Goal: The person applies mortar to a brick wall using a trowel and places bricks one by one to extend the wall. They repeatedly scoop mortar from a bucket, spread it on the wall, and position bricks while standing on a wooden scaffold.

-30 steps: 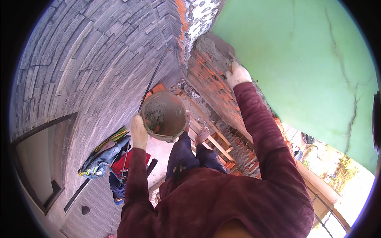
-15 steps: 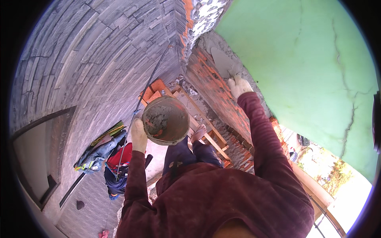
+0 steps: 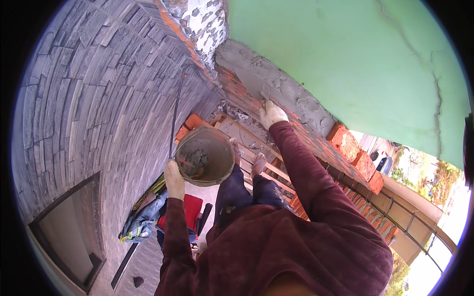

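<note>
My left hand is closed on the rim of a round bucket, tipped so its inside shows. Wet grey mortar lies in the bottom. Ahead and to the right, my right hand grips a trowel; its grey blade lies close to the brick wall, and the handle is hidden in my fist. Along the top of that wall runs a band of fresh grey mortar, beside the green wall.
Loose orange bricks sit at the mortar's near end. Below me is a wooden plank frame by my bare feet. Grey stone cladding covers the left wall, with a thin dark cord before it. Clothes hang lower left.
My right hand and the trowel have drawn back from the mortar band, down toward the brick face. My view has shifted right, showing more bricks. The bucket stays in my left hand.
</note>
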Motion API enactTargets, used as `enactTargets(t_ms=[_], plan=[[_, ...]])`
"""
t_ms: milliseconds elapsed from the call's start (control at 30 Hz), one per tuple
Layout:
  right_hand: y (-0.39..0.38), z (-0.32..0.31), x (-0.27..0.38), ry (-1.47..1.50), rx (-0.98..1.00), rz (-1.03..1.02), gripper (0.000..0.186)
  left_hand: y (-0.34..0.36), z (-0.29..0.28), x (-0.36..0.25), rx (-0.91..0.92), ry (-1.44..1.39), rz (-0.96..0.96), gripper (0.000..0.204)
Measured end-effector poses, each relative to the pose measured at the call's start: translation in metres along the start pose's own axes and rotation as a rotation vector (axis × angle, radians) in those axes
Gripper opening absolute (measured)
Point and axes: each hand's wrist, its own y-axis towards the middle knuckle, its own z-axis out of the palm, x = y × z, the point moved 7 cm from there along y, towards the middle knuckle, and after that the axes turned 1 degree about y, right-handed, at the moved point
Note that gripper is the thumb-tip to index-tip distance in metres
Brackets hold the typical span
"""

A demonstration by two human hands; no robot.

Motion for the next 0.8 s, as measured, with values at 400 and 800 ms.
enactTargets(t_ms=[400,800], plan=[[-0.093,-0.025,-0.037,0.130,-0.126,-0.077,0.048,0.005,0.014,0.021,0.165,-0.249,-0.296,0.032],[-0.146,-0.019,-0.136,0.113,-0.091,0.212,0.046,0.035,0.032,0.023,0.450,-0.188,-0.425,0.021]])
